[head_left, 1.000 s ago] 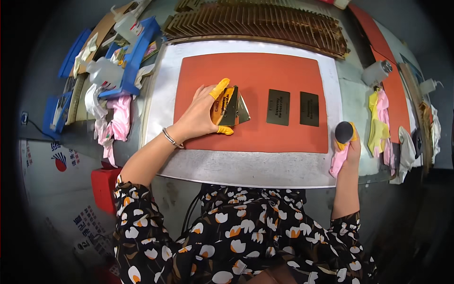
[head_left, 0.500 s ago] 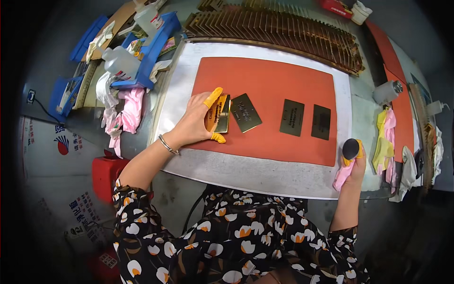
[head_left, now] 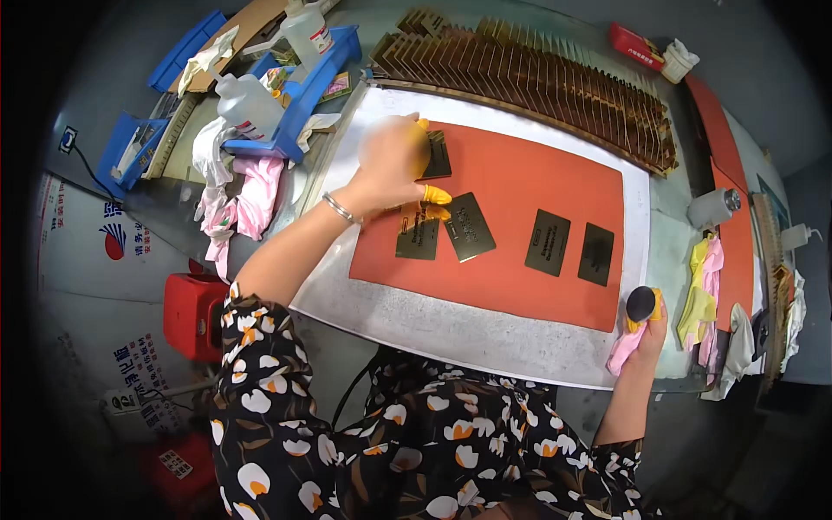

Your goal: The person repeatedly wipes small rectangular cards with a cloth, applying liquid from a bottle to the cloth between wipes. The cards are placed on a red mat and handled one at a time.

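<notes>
My left hand (head_left: 390, 165), with yellow finger cots, is at the mat's far left corner. Its fingers are at the edge of a dark metal plate (head_left: 440, 154), partly covering it; the hand is blurred. Below it another dark plate (head_left: 416, 243) lies flat, its upper part in the hand's shade. A tilted plate (head_left: 471, 230) rests just beside that one. Farther right lie two more, a plate (head_left: 548, 243) and a narrower-looking plate (head_left: 595, 254). My right hand (head_left: 650, 334) is closed around a black round-ended tool (head_left: 640, 304) and a pink cloth (head_left: 624, 348).
An orange mat (head_left: 485, 299) covers much of the white-topped table. Behind it stands a rack of upright plates (head_left: 529, 87). At left are a blue tray (head_left: 299, 113), plastic bottles (head_left: 247, 106) and pink cloth (head_left: 257, 195). Yellow cloth (head_left: 696, 290) and a bottle (head_left: 712, 208) are at right.
My left hand has moved toward the mat's far left corner with a plate, and another plate shows where it was. The whole view has shifted a little; my right hand keeps its hold.
</notes>
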### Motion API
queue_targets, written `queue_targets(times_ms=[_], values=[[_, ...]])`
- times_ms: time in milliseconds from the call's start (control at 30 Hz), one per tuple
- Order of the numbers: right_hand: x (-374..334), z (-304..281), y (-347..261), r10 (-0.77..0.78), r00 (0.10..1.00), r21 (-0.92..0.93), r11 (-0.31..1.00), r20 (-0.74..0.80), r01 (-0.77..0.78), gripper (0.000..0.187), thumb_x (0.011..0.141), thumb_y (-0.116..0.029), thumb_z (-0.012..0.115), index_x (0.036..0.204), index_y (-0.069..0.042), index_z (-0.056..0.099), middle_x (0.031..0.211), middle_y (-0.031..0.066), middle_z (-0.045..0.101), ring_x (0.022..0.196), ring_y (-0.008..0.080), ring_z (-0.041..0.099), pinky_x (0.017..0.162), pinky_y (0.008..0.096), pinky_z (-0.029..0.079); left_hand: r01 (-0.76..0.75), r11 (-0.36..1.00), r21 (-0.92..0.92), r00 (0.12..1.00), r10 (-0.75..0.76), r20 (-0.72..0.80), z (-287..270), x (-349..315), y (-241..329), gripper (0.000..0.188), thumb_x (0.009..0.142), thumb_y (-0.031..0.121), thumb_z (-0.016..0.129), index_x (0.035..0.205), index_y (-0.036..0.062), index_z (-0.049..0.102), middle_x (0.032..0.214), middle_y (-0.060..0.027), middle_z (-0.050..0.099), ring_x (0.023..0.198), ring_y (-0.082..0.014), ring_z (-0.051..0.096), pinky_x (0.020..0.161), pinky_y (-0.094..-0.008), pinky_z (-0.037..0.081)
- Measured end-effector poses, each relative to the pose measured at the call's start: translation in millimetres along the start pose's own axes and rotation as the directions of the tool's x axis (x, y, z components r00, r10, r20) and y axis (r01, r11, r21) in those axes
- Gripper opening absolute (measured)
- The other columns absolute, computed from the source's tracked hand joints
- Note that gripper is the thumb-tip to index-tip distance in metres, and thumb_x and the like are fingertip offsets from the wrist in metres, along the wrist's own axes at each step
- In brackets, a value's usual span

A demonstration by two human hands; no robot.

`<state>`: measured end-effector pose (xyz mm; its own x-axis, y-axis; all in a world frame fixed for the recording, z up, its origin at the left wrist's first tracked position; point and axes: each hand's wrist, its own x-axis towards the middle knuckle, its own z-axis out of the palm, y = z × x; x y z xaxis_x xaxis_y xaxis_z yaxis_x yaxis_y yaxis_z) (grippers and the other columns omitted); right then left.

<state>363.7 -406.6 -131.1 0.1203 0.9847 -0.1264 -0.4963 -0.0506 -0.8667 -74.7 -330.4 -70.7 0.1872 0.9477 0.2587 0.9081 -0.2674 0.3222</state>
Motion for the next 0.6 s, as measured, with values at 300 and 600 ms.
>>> queue_targets(times_ms=[300,600], values=[[1.1,0.7,1.4,-0.021,0.999,-0.048,0.999,0.029,0.022,0.02,0.093,-0.022,0.046,0.093,-0.004,0.053,0.071,0.0037,0.056,0.055,0.01,0.054,0.045,0.0223,0.044,-0.027,0.985,-0.17,0.982,0.058,0.181,35.1,-39.2,68.4,0.101,0.052,0.037,0.083,0.13,-0.0019,0.033,0.116,-0.0177,0.041,0.111,-0.0327,0.036,0.097,-0.0405,0.026],[-13.0,69.4,-16.0,0.145,0.943,-0.352,0.935,0.301,-0.031,0.02,0.093,-0.021,0.047,0.091,-0.002,0.053,0.065,0.0012,0.05,0.052,0.0074,0.046,0.046,0.0205,0.037,-0.277,0.94,-0.198,0.905,0.325,0.274,8.3,-44.2,42.3,0.096,0.052,0.029,0.082,0.131,0.0021,0.035,0.127,-0.0157,0.041,0.122,-0.0332,0.033,0.104,-0.045,0.021]])
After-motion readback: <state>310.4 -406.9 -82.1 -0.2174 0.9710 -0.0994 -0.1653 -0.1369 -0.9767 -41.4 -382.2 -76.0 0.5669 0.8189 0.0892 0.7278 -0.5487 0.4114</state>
